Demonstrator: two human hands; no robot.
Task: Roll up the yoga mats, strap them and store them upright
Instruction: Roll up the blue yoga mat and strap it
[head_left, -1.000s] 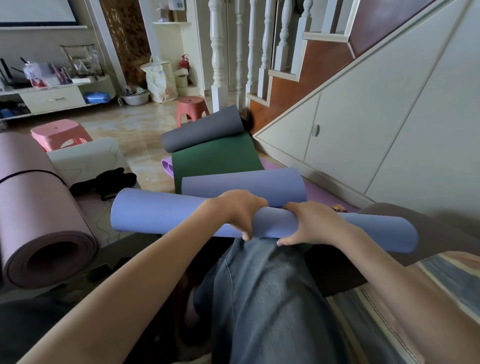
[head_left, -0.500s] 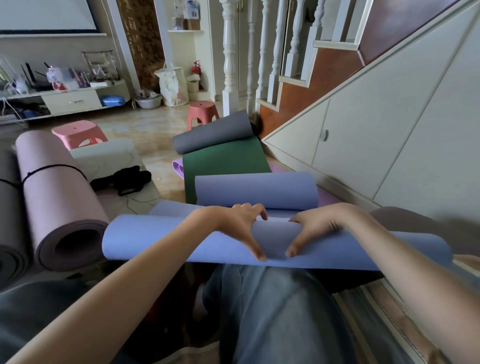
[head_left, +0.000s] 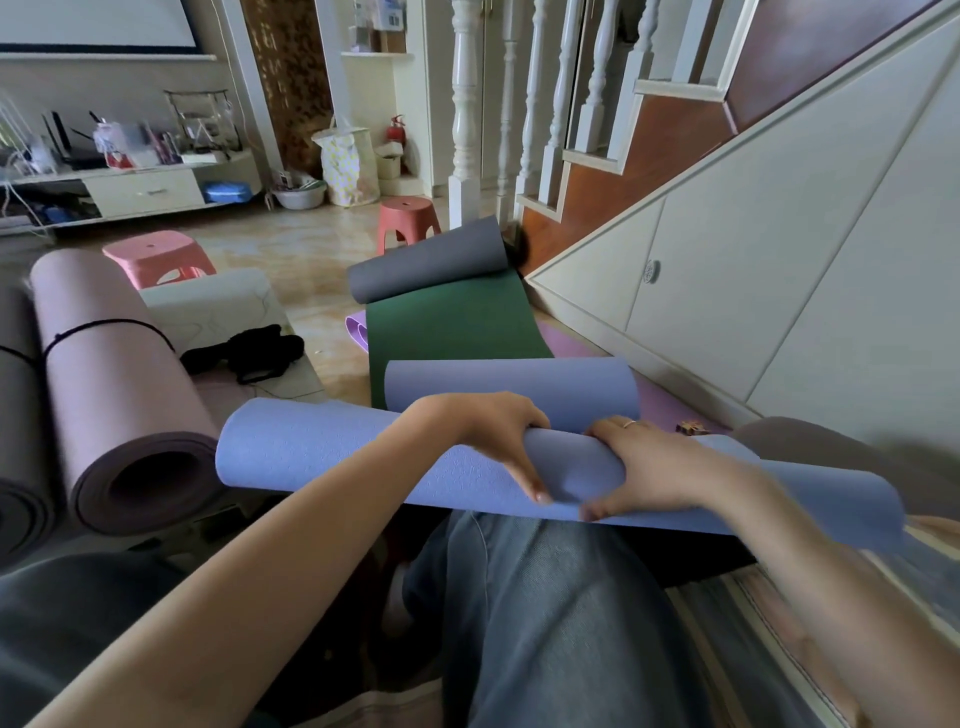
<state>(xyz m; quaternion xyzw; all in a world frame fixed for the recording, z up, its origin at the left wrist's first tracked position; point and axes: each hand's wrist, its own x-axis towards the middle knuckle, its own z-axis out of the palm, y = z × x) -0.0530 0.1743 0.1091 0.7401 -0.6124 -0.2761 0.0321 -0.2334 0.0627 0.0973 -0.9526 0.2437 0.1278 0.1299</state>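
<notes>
- Currently, both hands clamp the blue yoga mat roll (head_left: 322, 457), which lies crosswise over the person's lap: the left hand (head_left: 488, 436) curls over its top with fingertips on the near face, and the right hand (head_left: 654, 467) wraps it just beside, thumb underneath.
- Rolling of this mat appears unfinished: a loose blue flap (head_left: 511, 387) stands just behind the roll; whether the two are one mat cannot be confirmed.
- No strap is on the blue roll.
- Beyond it, a green mat (head_left: 452, 327) lies flat on the floor with a grey curl (head_left: 426, 265) at its far end; a purple mat (head_left: 358, 332) lies under it. These are judged not yet rolled.
- To the left, one pink rolled mat (head_left: 119, 374) is tied with a black cord; a second dark roll (head_left: 15, 457) sits at the frame edge.
- Spare black straps (head_left: 249, 353) lie in one heap near the pink roll.
- Count: two finished rolls, one in hand, at least two flat; two pink stools (head_left: 156, 257).
- No mat stands upright yet.
</notes>
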